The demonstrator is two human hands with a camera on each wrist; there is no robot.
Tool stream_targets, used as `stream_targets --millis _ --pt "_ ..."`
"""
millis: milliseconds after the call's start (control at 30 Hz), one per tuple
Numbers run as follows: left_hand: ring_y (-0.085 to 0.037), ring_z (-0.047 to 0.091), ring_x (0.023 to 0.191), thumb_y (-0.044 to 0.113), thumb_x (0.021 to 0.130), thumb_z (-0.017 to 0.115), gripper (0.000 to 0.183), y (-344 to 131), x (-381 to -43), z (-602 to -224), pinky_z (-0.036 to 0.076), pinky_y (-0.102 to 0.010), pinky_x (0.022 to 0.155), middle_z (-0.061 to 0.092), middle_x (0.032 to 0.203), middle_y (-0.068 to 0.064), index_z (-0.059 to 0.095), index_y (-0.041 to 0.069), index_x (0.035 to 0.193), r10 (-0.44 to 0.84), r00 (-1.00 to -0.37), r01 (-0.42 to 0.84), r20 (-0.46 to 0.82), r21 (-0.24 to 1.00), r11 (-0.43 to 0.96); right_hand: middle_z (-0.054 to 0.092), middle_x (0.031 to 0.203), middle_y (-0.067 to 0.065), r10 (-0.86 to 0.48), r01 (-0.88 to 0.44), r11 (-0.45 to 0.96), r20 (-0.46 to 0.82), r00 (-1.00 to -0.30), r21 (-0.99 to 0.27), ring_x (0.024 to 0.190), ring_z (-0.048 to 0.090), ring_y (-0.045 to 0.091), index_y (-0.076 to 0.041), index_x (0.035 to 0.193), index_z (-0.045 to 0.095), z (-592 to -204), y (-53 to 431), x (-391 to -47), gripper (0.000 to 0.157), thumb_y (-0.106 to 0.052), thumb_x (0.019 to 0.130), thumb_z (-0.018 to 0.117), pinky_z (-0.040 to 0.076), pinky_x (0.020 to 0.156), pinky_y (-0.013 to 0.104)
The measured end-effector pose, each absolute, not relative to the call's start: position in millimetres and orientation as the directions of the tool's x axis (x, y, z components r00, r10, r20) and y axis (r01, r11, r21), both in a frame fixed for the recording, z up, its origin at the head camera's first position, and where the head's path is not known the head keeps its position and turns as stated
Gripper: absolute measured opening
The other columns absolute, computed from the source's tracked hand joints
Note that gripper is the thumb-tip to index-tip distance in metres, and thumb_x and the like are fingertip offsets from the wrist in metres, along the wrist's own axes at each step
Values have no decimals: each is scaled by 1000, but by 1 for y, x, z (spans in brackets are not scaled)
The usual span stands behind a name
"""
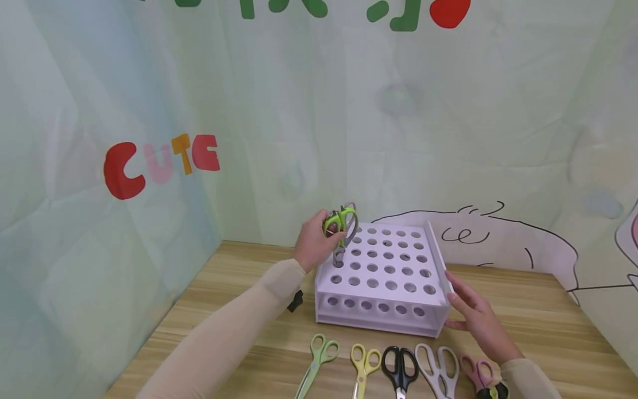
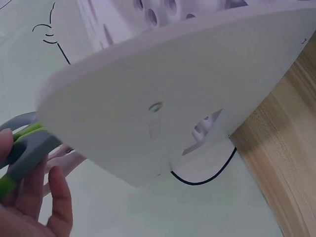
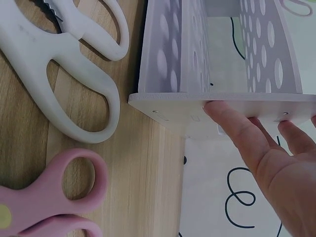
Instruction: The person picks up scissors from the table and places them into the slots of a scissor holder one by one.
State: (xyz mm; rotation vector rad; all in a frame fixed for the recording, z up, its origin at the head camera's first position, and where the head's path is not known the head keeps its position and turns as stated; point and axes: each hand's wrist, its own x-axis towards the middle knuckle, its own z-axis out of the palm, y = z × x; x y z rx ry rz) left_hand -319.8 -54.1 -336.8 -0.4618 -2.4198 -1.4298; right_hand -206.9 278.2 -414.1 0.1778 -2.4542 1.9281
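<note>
"Fingers of the left hand (image 1: 314, 244) are clamped on the handles of green-and-grey scissors (image 1: 343, 220), yes?"

"Yes, they are curled around the loops. The left arm, in a beige sleeve (image 1: 234, 332), reaches forward from the near left side of the wooden tabletop (image 1: 538, 299), and the hand is raised at the left edge of the lilac rack (image 1: 379, 298)."

"And the right hand?"

"The right hand (image 1: 480, 321) comes from the near right side. Its fingers are apart and rather straight, and fingertips touch the outer face of the rack's right side panel (image 3: 182, 116)."

"Which way do the green-and-grey scissors point?"

"Their blades go down and the loops are up. The long axis is close to upright, leaning slightly. The tip is at a hole of the left column, second row from the front edge of the rack. I cannot tell how deep it is."

"What lies before the rack?"

"Toward the near edge of the tabletop there is a row. From left to right: light green scissors (image 1: 317, 360), yellow scissors (image 1: 360, 377), black scissors (image 1: 400, 377), pale grey scissors (image 1: 435, 372) and pink scissors (image 1: 478, 378). The first four have loops toward the rack and blades toward the near edge; the pink loops face the rack also, but their blades I cannot see."
</note>
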Motion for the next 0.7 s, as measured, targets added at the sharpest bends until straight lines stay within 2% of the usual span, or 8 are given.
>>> stream_targets --millis 100,200,300,467,700 --pt "-19 60 86 13 87 76 24 -53 -319 -341 55 -31 76 63 94 -5 58 7 102 131 -916 391 379 775 496 17 160 25 -81 -98 230 82 -993 -968 105 52 -7 -7 157 22 -415 278 -207 61 -30 106 47 58 80 44" --pt "-20 62 90 13 87 77 25 -53 -318 -345 56 -32 82 65 97 -6 59 6 104 136 -923 377 361 772 511 17 160 26 -80 -99 233 82 -993 -967 112 52 2 -8 157 22 -415 278 -208 61 -30 106 46 58 81 44" --pt "-20 60 85 13 87 77 23 -53 -318 -348 55 -31 77 63 91 -6 59 7 99 148 -927 369 345 764 529 17 160 25 -75 -94 239 78 -994 -966 115 50 6 -9 158 22 -415 279 -208 61 -32 106 47 58 81 43" --pt "-18 54 74 14 87 77 23 -53 -318 -353 51 -29 66 57 81 -3 55 10 93 183 -927 371 327 732 572 15 161 23 -80 -109 223 93 -992 -969 106 52 -7 -7 157 22 -418 279 -208 61 -31 106 47 58 81 44" --pt "-18 54 75 13 86 78 23 -54 -320 -360 51 -29 66 57 82 -3 56 9 93 209 -924 381 321 707 596 15 160 25 -92 -125 216 107 -990 -968 104 52 -10 -7 157 22 -417 278 -207 61 -30 107 46 58 80 44"
